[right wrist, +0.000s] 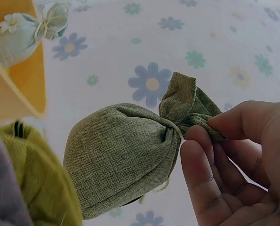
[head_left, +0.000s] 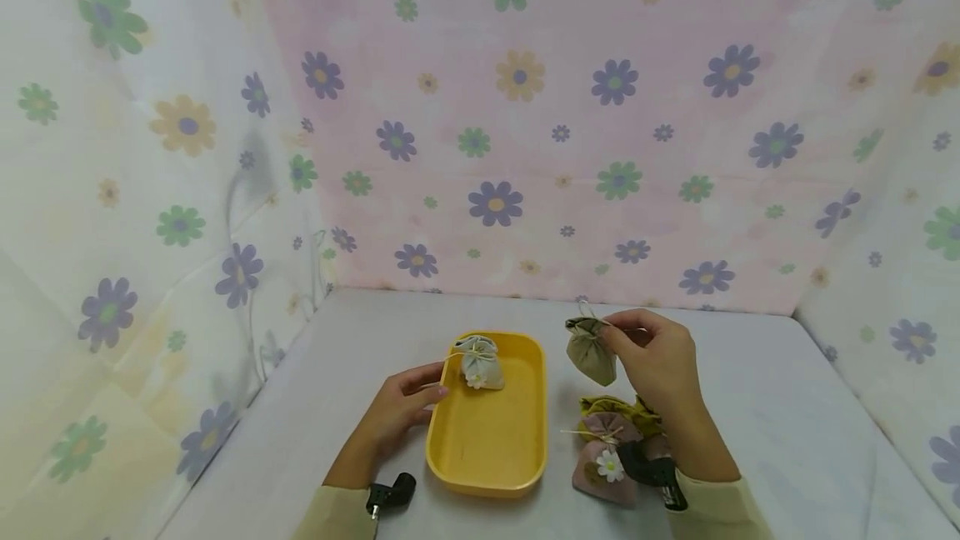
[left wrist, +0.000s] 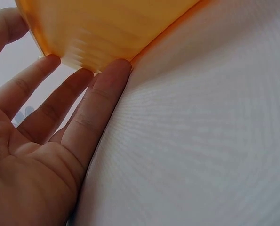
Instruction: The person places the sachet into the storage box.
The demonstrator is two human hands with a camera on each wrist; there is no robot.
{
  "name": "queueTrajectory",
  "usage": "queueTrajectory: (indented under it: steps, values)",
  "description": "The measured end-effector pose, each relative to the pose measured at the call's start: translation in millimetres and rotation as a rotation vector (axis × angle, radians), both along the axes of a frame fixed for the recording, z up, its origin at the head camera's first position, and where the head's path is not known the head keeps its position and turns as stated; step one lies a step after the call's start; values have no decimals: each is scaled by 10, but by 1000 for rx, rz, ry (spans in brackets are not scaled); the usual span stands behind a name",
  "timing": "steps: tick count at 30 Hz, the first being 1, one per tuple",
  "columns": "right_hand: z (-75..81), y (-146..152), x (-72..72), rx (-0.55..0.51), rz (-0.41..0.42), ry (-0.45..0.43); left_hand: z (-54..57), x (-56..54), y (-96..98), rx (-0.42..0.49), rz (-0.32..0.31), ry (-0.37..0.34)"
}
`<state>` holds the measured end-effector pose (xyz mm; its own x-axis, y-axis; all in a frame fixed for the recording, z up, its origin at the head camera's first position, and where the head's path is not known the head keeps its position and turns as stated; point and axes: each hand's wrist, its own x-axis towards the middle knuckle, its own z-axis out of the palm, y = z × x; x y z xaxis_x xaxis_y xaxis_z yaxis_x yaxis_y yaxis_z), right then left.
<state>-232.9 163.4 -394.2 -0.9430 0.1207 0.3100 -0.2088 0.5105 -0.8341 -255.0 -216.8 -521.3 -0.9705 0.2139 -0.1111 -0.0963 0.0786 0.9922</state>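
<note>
In the head view my right hand pinches the gathered neck of an olive-green drawstring pouch, raised right of the yellow tray. The right wrist view shows the pouch's full cloth body hanging away from thumb and fingertips, its thin cord tied round the neck. My left hand is at the tray's left side. In the left wrist view its fairly straight fingers touch the tray's outer wall. Inside the tray, toward the far end, lies a pale blue-grey pouch with a white flower.
Below my right hand lie more pouches: a mauve one with a white flower, and a mustard-yellow one behind it, partly covered. Dark camera mounts sit on both wrists. Flower-printed cloth hangs behind and beside the white table.
</note>
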Motion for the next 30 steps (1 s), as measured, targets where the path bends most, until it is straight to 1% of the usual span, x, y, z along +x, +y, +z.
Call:
queueTrajectory:
  steps: [4, 10, 19, 24, 30]
  values:
    - [50, -79, -19, 2, 19, 11, 0, 6, 9, -9, 1, 2]
    - [115, -184, -48, -35, 48, 7, 5, 0, 12, -14, 6, 1]
    - [155, -323, -87, -51, 69, -4, 9, -1, 26, -5, 9, -8]
    - [138, -387, -98, -118, 89, 1, 17, -5, 27, -16, 17, -11]
    - [55, -455, -125, -228, 106, -11, 14, -2, 13, -19, 27, -17]
